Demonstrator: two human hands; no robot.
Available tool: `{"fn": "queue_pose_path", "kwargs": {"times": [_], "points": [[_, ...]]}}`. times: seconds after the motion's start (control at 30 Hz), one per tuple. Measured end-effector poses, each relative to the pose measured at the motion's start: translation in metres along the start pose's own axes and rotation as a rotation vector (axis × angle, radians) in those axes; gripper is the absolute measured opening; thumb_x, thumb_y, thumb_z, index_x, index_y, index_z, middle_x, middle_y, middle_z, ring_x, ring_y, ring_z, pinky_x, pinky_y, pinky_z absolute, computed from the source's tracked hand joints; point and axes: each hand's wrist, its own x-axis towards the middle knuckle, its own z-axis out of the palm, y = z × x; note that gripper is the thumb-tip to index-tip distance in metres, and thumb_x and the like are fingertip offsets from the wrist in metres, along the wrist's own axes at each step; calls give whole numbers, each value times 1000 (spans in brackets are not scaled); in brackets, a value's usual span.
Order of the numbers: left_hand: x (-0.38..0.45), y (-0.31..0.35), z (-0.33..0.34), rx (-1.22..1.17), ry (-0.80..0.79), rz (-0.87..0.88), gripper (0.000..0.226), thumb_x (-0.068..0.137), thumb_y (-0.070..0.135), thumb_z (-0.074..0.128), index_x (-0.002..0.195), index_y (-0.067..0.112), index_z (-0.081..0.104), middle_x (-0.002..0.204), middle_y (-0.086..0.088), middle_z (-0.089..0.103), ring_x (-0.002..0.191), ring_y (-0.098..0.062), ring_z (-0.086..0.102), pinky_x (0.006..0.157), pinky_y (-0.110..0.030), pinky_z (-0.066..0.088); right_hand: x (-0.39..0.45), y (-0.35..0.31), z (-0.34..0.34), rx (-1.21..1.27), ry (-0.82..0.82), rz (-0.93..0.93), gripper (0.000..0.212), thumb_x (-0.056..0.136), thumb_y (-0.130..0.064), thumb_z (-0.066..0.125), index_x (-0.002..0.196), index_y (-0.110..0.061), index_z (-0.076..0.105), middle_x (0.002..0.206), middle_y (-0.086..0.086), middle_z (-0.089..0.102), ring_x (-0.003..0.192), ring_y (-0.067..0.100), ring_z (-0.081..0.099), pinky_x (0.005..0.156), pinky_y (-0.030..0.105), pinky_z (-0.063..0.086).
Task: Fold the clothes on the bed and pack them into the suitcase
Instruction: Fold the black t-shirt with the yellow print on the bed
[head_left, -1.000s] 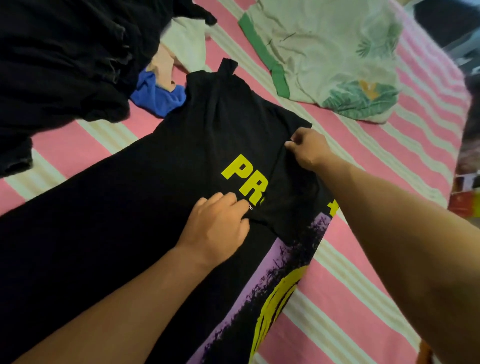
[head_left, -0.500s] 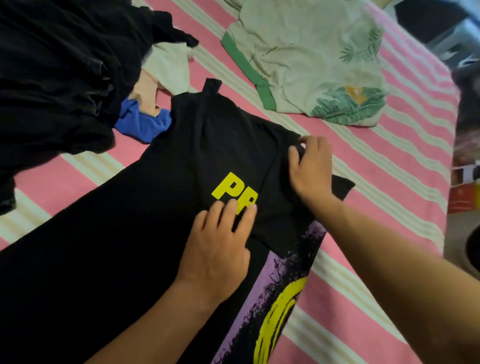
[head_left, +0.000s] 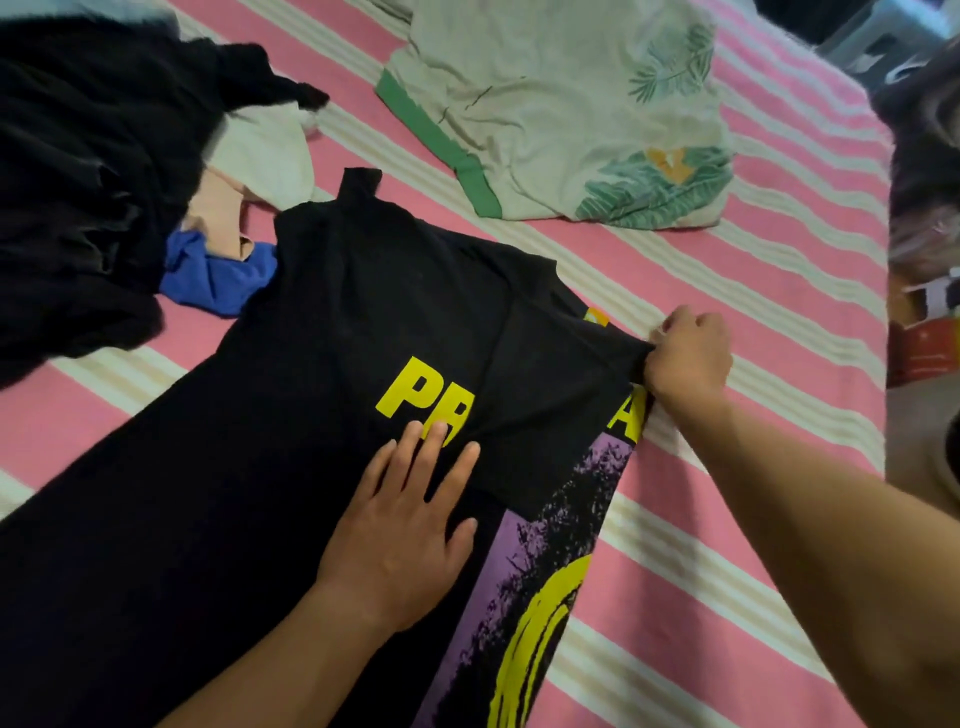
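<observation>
A black T-shirt (head_left: 332, 374) with yellow letters and a purple and yellow print lies spread on the pink striped bed (head_left: 727, 597). One side is folded over the print, with the sleeve lying across the letters. My left hand (head_left: 410, 525) presses flat on the shirt just below the letters, fingers straight. My right hand (head_left: 685, 358) grips the folded sleeve's edge at the shirt's right side, fingers curled round the cloth. No suitcase is in view.
A heap of dark clothes (head_left: 88, 182) fills the far left, with a cream piece (head_left: 265, 156), a peach piece (head_left: 218, 213) and a blue piece (head_left: 218, 275) beside it. A pale green leaf-print garment (head_left: 561, 119) lies at the back. The bed's edge runs along the right.
My right hand has moved right from the shirt's middle to its right edge and now grips the sleeve cloth. My left hand has flattened and slid slightly down.
</observation>
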Motion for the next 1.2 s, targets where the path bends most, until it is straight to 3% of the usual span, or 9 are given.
{"fn": "queue_pose_path", "kwargs": {"times": [0.1, 0.17, 0.3, 0.43, 0.53, 0.7, 0.97, 1.1, 1.2], "points": [[2, 1, -6, -20, -53, -12, 73, 99, 55, 30, 162, 22, 14, 169, -16, 11, 157, -32, 2, 123, -52, 9, -38, -57, 3, 82, 208, -482, 40, 95, -21, 53, 130, -2, 57, 136, 23, 50, 124, 44, 44, 105, 51, 37], [1, 4, -19, -50, -137, -2, 73, 100, 57, 25, 162, 26, 2, 169, -15, -8, 155, -30, -16, 124, -50, -1, -69, -89, 19, 39, 23, -730, 56, 103, -43, 39, 151, -13, 41, 158, 13, 34, 147, 35, 27, 120, 51, 24], [-3, -16, -61, -130, -176, 82, 62, 102, 56, 29, 160, 35, 21, 169, -8, -6, 156, -27, -9, 127, -44, 1, -84, -103, 49, -91, -234, -603, 73, 98, -61, 1, 162, -27, 6, 170, -2, 0, 156, 22, -7, 126, 49, 3], [32, -85, -94, -297, 418, -369, 42, 95, 35, 57, 132, 15, 58, 136, -9, 53, 127, -31, 46, 105, -46, 41, -80, -106, 50, -141, -287, -604, 75, 94, -62, -6, 161, -29, -4, 169, -5, -10, 154, 20, -16, 126, 46, -4], [82, -138, -116, -440, 284, -663, 39, 100, 33, 56, 131, 10, 53, 131, -13, 52, 123, -34, 47, 100, -45, 40, -79, -107, 48, -160, -313, -588, 72, 96, -63, -7, 160, -30, -9, 168, -5, -15, 153, 19, -20, 125, 45, -7], [138, -174, -118, -112, 307, -242, 47, 96, 25, 58, 139, 10, 45, 135, -10, 50, 123, -33, 45, 100, -44, 40, -79, -108, 49, -166, -318, -577, 74, 93, -62, -8, 160, -30, -10, 168, -5, -16, 153, 19, -20, 125, 45, -8], [186, -203, -133, -542, -126, -642, 51, 84, 45, 74, 117, 7, 65, 115, -13, 67, 103, -34, 64, 96, -45, 54, -75, -108, 57, -146, -334, -574, 66, 100, -60, -1, 159, -32, -12, 167, -7, -18, 152, 18, -23, 125, 45, -9], [165, -152, -159, -730, 343, -666, 17, 89, 24, 56, 97, 12, 66, 92, -5, 67, 90, -28, 63, 72, -36, 48, -67, -107, 54, -128, -374, -580, 65, 102, -59, 7, 159, -34, -11, 167, -8, -17, 153, 18, -21, 124, 45, -8], [116, -96, -175, -682, 560, -360, 10, 89, 19, 60, 89, 14, 52, 81, 1, 57, 76, -17, 51, 68, -39, 41, -60, -111, 42, -29, -484, -576, 63, 106, -54, 23, 161, -33, 0, 169, -8, -8, 155, 18, -12, 124, 44, -4]]}}
